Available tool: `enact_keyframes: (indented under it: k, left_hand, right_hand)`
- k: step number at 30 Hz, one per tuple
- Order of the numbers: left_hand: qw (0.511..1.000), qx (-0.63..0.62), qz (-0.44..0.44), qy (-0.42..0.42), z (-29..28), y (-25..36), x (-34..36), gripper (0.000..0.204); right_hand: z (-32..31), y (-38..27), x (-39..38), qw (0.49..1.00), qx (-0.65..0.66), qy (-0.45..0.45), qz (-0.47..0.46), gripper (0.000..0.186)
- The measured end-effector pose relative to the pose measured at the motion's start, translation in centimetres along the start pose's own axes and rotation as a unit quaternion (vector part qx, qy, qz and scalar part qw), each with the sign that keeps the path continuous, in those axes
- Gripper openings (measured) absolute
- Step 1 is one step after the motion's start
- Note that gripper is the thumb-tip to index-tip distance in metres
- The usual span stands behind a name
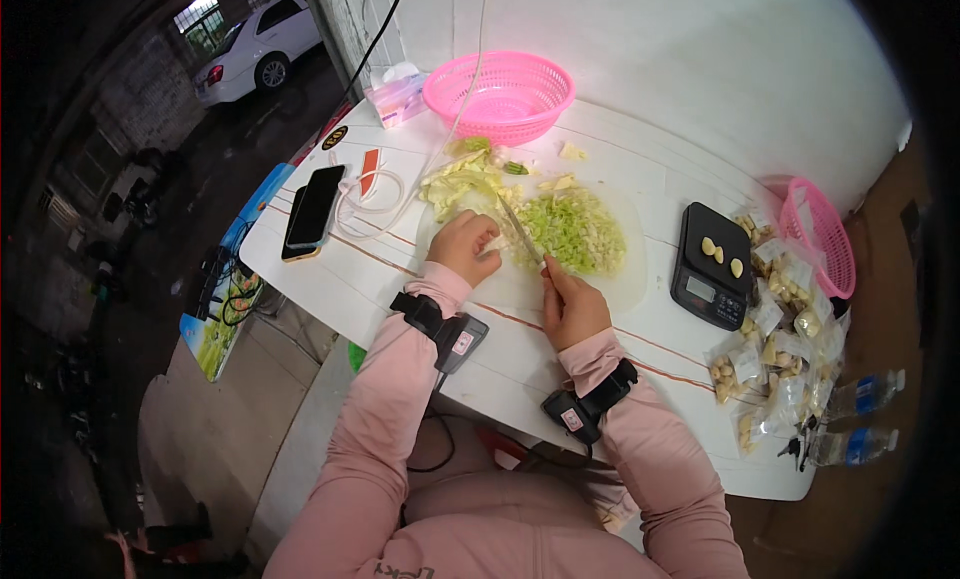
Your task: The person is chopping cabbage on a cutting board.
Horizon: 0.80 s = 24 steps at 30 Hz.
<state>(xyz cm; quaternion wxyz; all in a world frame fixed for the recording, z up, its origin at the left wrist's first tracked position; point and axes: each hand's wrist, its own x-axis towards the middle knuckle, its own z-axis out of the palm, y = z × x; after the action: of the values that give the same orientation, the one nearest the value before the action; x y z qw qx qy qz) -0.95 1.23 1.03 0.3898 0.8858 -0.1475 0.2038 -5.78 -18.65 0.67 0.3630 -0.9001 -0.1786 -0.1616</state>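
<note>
Viewed from above through the head camera, I have both bare hands at work over a pale cutting board (622, 291) on the white bench (350, 279). The right hand (578, 311) closes its fingers around the handle of a knife (520, 229); the blade points away from these fingers, slanting up and to the left. The left hand (462, 249) lies to the left of the blade, its fingers curled and a gap visible between them and the thumb; I see nothing gripped there. Chopped greens (580, 235) form a loose heap just beyond the right fingers, along the right side of the blade. Larger pale leaves (462, 179) lie just beyond the left fingers.

Farther beyond both sets of fingers, I note a pink basket (505, 129) and, to its left, a tissue pack (398, 99). Well to the left of the left fingers are a dark-screened phone (315, 207) and a looped white cable (385, 229). To the right of the right fingers stands a black scale (712, 219) bearing pale cloves (737, 268); past it are small clear bags (785, 354) and two bottles (862, 394).
</note>
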Motion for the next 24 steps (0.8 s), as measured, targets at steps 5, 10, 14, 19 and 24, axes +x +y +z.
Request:
enact_keyframes:
  k: [5, 10, 14, 19, 24]
  left_hand:
    - [1.000, -0.011, 0.009, 0.004, 0.1, -0.1, 0.0, 0.023]
    - [1.000, -0.012, 0.001, -0.006, 0.0, -0.1, 0.1, 0.023]
    - [0.999, -0.028, 0.016, -0.003, 0.1, -0.4, 0.0, 0.024]
    - [1.000, -0.027, 0.012, -0.007, 0.1, -0.3, 0.0, 0.023]
    - [1.000, -0.003, -0.001, -0.012, 0.0, 0.1, 0.1, 0.020]
  right_hand:
    - [-0.9, -1.1, -0.2, 1.000, 0.010, -0.024, -0.007, 0.032]
    - [-0.9, -1.3, -0.2, 0.999, 0.010, -0.048, -0.001, 0.031]
    - [-0.9, -1.3, -0.2, 0.997, -0.041, -0.064, -0.013, 0.032]
    - [-0.7, -1.9, 0.1, 0.987, -0.119, -0.110, 0.008, 0.033]
    - [-0.5, -2.5, 0.2, 0.969, -0.203, -0.143, 0.020, 0.036]
